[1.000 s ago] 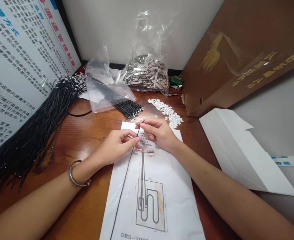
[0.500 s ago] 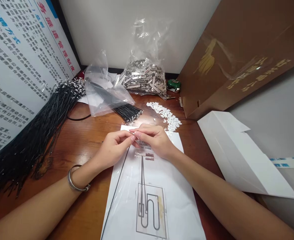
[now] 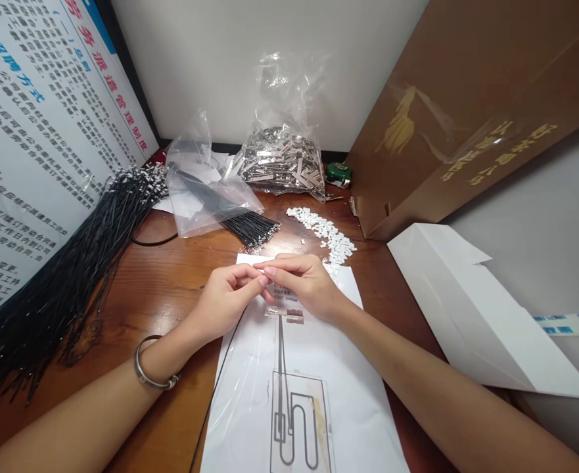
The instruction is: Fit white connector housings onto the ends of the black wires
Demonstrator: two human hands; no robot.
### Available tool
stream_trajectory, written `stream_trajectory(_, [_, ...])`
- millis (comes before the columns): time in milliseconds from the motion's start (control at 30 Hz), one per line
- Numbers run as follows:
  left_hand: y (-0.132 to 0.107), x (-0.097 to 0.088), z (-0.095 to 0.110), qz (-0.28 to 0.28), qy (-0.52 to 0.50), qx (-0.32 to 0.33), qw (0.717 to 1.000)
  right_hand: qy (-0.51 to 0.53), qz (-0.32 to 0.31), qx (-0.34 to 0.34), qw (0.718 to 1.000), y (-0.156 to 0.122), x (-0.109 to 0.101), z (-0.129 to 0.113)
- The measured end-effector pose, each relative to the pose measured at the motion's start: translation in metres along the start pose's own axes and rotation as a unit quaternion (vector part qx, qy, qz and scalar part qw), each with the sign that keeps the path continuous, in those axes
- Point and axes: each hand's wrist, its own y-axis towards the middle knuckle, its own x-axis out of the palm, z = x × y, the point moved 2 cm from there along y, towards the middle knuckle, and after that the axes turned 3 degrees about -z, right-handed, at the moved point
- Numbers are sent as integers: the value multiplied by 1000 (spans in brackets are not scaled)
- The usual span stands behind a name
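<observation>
My left hand (image 3: 234, 293) is closed in a pinch on a thin black wire (image 3: 219, 374), which trails from under it down past the left edge of a printed sheet (image 3: 353, 401). My right hand (image 3: 305, 281) is closed too, thumb and forefinger pressed together at the left fingertips. Between the fingertips a tiny pale piece seems to show, too small to name. Both hands hover over the top of the sheet, which bears a line drawing under clear plastic. Just beyond them lies a curved heap of small white plastic pieces (image 3: 336, 242).
Many black wires with white ends (image 3: 96, 230) are heaped at the left. A clear bag (image 3: 190, 177) partly covers another wire bundle (image 3: 252, 228). Behind are a bag of metal strips (image 3: 279, 161) and a green object (image 3: 338, 173). A brown box (image 3: 447, 118) and folded white card (image 3: 471, 309) stand right.
The camera view has shifted slightly, so everything sits a little lower. Both hands stay together at the fingertips. The trailing wire now bends more and its lower end lies further left.
</observation>
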Motion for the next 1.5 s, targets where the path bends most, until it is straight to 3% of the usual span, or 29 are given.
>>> stream_trajectory(400, [1,1,7,27,31,-23,999,-16,15,13,1000,-1,4,1])
stream_trajectory(467, [1,1,6,32,34,-34,998,-46,69,9,997,1,-2,-2])
stream_trajectory(500, [1,1,6,34,35,-39,998,-71,129,4,989,2,-8,-4])
stream_trajectory(567, [1,2,5,37,32,-43,998,-167,262,29,950,4,-25,-7])
stream_trajectory(633, [2,3,4,35,29,-42,998,-311,302,79,898,5,-40,-9])
stream_trajectory(700, [2,3,3,32,28,-38,998,-427,298,117,846,6,-50,-9])
stream_trajectory(833, [3,4,4,37,43,-24,998,-525,228,144,807,7,-48,0])
stream_trajectory(933, [3,4,6,37,52,-13,998,-568,212,134,784,8,-42,5])
stream_trajectory(1233, [4,5,5,37,36,-2,999,-576,218,98,781,8,-50,12])
stream_trajectory(1500, [3,5,6,40,39,3,998,-561,211,44,799,7,-43,4])
